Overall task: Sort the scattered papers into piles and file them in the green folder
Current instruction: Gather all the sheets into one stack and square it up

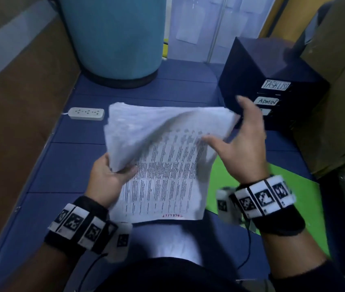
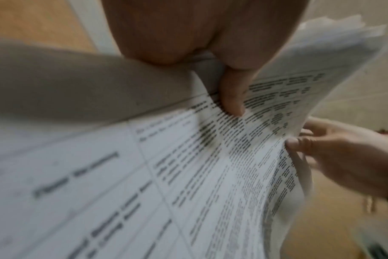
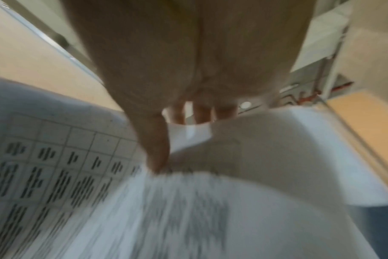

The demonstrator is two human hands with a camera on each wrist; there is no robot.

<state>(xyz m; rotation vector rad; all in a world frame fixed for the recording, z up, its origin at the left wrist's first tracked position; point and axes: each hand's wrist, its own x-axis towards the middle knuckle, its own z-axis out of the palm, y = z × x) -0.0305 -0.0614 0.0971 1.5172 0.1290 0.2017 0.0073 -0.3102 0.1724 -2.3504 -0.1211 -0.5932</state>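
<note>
- The papers [image 1: 159,165] are thin white paper, matt, printed with black tables, slightly crumpled at the edges.
- The green folder [image 1: 226,182] looks smooth and evenly coloured.
- The floor mat [image 1: 62,165] is matt blue, with seams.
- The power strip [image 1: 86,113] is white plastic.
- The barrel [image 1: 112,34] looks like smooth blue plastic.
- The drawer box [image 1: 258,66] is dark and matt, with white paper labels.

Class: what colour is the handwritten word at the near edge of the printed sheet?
Red, best in the head view.
</note>
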